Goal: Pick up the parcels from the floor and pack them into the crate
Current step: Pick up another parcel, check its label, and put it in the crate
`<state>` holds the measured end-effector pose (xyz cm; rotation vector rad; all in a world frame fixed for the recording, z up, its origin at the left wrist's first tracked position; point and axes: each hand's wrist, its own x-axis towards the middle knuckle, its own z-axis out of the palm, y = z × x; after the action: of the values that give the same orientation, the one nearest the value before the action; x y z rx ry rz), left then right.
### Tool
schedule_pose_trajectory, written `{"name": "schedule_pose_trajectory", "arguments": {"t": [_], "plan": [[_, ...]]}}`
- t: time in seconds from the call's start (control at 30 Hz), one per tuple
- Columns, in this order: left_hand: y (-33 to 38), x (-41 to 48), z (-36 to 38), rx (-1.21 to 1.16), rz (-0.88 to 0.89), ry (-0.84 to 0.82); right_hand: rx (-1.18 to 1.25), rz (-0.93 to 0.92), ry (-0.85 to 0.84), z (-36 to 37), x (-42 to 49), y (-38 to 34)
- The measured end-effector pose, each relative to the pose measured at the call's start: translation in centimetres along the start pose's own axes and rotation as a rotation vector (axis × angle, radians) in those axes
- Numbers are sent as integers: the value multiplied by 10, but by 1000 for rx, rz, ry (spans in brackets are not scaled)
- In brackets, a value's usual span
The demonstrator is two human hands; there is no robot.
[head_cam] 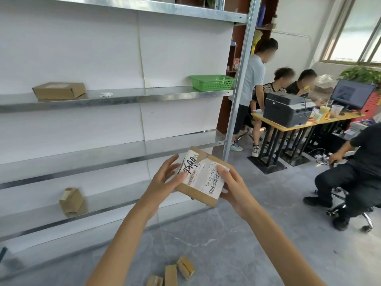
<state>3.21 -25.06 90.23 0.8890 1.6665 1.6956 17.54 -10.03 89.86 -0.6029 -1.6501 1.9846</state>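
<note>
We hold one parcel (203, 178) up in the air between both hands, label side up, in front of the right end of the metal shelving (123, 98). Our left hand (165, 178) lies along its left edge with the fingers spread and nearly straight and the thumb flat on the label. Our right hand (235, 188) grips the right edge, thumb on top and fingers curled underneath. The parcel's far corner sits near the shelving's upright post (237, 100); we cannot tell whether they touch.

Down near us, the floor parcels (171, 274), three of them, lie close together between our forearms, on the grey floor (237, 244). That floor runs open to the right and far, up to the desk (299, 125) legs and a seated person (354, 172) on a wheeled chair.

On the shelves rest a flat box (59, 90), a green basket (213, 82) at the right edge, and a small box (71, 200) lower down.
</note>
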Motion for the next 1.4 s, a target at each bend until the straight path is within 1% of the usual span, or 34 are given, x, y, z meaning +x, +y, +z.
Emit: {"name": "schedule_pose_trajectory", "arguments": {"t": [0.07,0.17,0.23,0.3,0.37,0.43,0.57,0.6,0.67,0.73,0.83,0.97,1.13,1.3,1.4], "plan": [[0,-21,6,5,-13,-67,-83,-5,-25,-5,-10,0],[3,-54,18,-18,-33,-58,-136,17,-76,-10,-28,-5],[4,-75,26,6,-60,-52,-257,5,-177,-14,-44,-13],[7,-95,34,77,-71,-45,-464,-30,-306,-17,-57,-25],[12,-114,41,108,-53,-16,-567,-56,-366,-14,-68,-39],[16,-134,49,38,-12,90,-551,-92,-344,-8,-80,-50],[19,-175,60,-256,-19,390,-572,-270,-162,-1,-113,-48],[20,-185,62,-301,-16,461,-580,-290,-155,3,-124,-43],[23,-207,64,-315,-9,561,-548,-288,-236,14,-147,-31],[28,-232,63,-297,-4,603,-444,-278,-360,32,-170,-19],[36,-273,55,-224,-19,634,-273,-265,-470,58,-201,-13],[46,-339,30,-139,-5,683,-202,-273,-521,101,-244,-8],[57,-433,-16,-131,2,774,-93,-239,-562,173,-308,2],[54,-540,-68,-126,2,824,-86,-172,-646,244,-378,28],[48,-600,-92,-126,-30,845,-85,-153,-681,283,-421,42]]}}
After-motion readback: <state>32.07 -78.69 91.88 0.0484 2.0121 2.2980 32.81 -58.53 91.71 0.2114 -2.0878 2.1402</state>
